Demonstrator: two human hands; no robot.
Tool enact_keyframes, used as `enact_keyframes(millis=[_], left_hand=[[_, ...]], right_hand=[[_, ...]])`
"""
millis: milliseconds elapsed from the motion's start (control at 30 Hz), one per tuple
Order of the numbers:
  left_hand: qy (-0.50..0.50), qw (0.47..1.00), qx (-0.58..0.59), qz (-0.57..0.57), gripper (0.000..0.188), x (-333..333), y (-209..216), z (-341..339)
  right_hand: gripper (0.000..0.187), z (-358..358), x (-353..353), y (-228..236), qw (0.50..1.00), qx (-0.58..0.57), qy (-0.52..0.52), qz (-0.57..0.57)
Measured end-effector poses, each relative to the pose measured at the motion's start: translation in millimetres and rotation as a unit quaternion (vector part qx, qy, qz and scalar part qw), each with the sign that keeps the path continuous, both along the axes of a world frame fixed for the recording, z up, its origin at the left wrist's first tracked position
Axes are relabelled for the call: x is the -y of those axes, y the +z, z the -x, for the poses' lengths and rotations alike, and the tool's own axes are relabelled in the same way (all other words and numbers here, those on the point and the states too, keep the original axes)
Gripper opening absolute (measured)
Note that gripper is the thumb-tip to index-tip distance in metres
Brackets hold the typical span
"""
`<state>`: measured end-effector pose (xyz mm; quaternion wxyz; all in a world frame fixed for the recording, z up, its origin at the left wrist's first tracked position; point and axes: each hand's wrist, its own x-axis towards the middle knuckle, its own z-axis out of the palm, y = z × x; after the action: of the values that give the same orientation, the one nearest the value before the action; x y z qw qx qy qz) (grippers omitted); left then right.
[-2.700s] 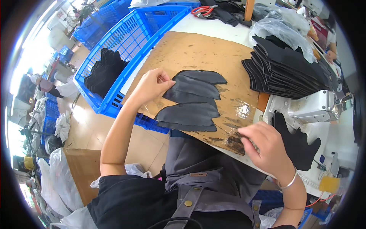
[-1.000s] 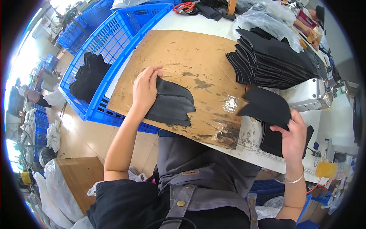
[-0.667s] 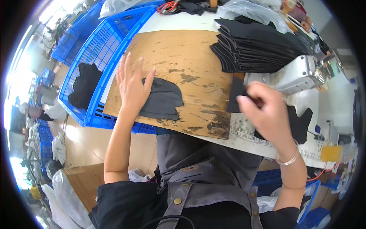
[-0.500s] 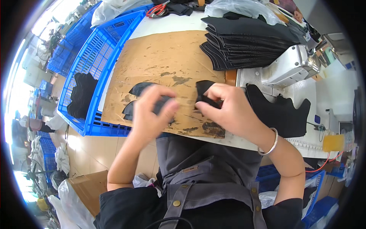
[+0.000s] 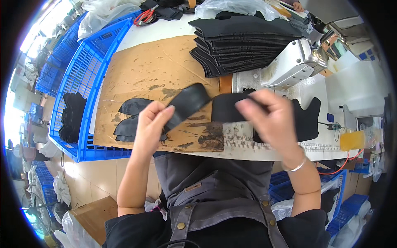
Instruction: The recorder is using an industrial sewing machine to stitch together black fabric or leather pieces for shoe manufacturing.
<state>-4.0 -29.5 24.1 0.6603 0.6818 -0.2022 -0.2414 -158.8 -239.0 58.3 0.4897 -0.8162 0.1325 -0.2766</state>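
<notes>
My left hand [image 5: 152,124] pinches a glossy black strip with a rounded end [image 5: 189,103] between thumb and fingers, tilted over the cardboard sheet [image 5: 140,70]. To its right, my right hand [image 5: 271,118] has its thumb and fingers closed on a matte black piece [image 5: 226,108]; the hand is partly blurred. The two pieces come close together at their facing ends. Beside my left hand, several dark curved pieces [image 5: 133,106] lie on the cardboard. Larger black cut pieces [image 5: 308,122] lie under and beyond my right hand.
A tall stack of black cut pieces [image 5: 244,45] stands at the back, next to a white sewing machine [image 5: 289,64]. On the left is a blue crate [image 5: 80,74] with black pieces [image 5: 73,118] inside. Red-handled scissors [image 5: 145,15] lie at the far edge. A ruler strip [image 5: 264,144] runs along the front.
The scene has shifted left in view. My left hand now holds the glossy strip up in plain sight. My right hand has moved right over the table, and its black piece is now spread out flat.
</notes>
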Motion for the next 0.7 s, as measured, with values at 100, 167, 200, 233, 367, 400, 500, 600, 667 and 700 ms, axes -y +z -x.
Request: enact_keyframes(millis=[100, 167, 200, 233, 367, 400, 500, 600, 667, 700], left_hand=[[0.044, 0.996, 0.073, 0.013, 0.005, 3, -9, -6], [0.079, 0.990, 0.103, 0.062, 0.006, 16, -9, -3], [0.026, 0.976, 0.216, 0.024, 0.012, 18, -11, -11], [-0.021, 0.945, 0.326, -0.017, 0.018, 16, -14, -16], [-0.107, 0.932, 0.285, -0.198, 0.026, 11, -5, -17], [-0.113, 0.930, 0.286, -0.199, 0.026, 12, -3, -14], [-0.089, 0.944, 0.311, -0.062, 0.041, 19, 1, -1], [-0.018, 0.781, 0.615, -0.111, 0.038, 27, 8, 3], [0.030, 0.773, 0.624, -0.111, 0.037, 36, 15, 20], [0.042, 0.776, 0.620, -0.109, 0.035, 46, 15, 28]], right_hand=[[0.016, 44, 40, 14, 0.981, 0.051, -0.127, -0.134], [0.010, 75, 63, 18, 0.979, 0.056, -0.163, -0.110], [0.008, 93, 71, 20, 0.978, 0.057, -0.178, -0.094], [0.008, 104, 74, 22, 0.977, 0.054, -0.182, -0.097], [0.009, 140, 82, 22, 0.975, 0.061, -0.201, -0.074], [0.009, 144, 83, 21, 0.974, 0.062, -0.206, -0.077], [0.013, 151, 77, 22, 0.979, 0.088, -0.168, -0.073], [0.017, 147, 72, 19, 0.988, 0.072, -0.139, 0.002], [0.022, 127, 64, 29, 0.996, 0.070, -0.052, -0.020], [0.024, 121, 61, 29, 0.995, 0.072, -0.021, -0.068]])
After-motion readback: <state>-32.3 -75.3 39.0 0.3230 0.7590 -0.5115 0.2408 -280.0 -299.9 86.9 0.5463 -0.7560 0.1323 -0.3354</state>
